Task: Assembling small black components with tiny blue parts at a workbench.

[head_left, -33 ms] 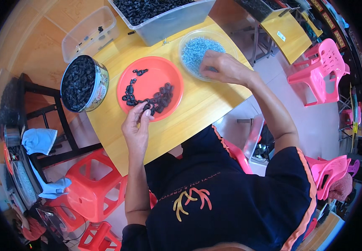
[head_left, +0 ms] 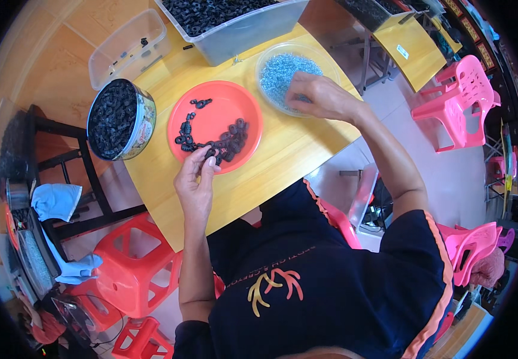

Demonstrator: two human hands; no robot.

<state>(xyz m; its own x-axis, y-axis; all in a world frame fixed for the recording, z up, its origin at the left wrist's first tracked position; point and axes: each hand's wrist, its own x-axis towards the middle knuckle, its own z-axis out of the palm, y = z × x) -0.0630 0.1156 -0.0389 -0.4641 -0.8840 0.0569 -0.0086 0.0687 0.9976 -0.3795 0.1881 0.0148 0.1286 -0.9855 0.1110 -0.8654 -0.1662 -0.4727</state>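
Observation:
My left hand is over the near edge of a round red plate. Its thumb and fingertips pinch a small black plastic part. Similar dark parts lie in an arc along the plate's near side, with a few more at its far left. My right hand reaches into a round clear tub of tiny shiny pale-blue pieces. Its fingers are drawn together and point down at the pieces; whatever is between the fingertips is hidden.
A round bucket full of black parts stands at the table's left edge. At the back are a large clear bin of black parts and a shallow clear box. Red stools stand left of the table, pink chairs to the right.

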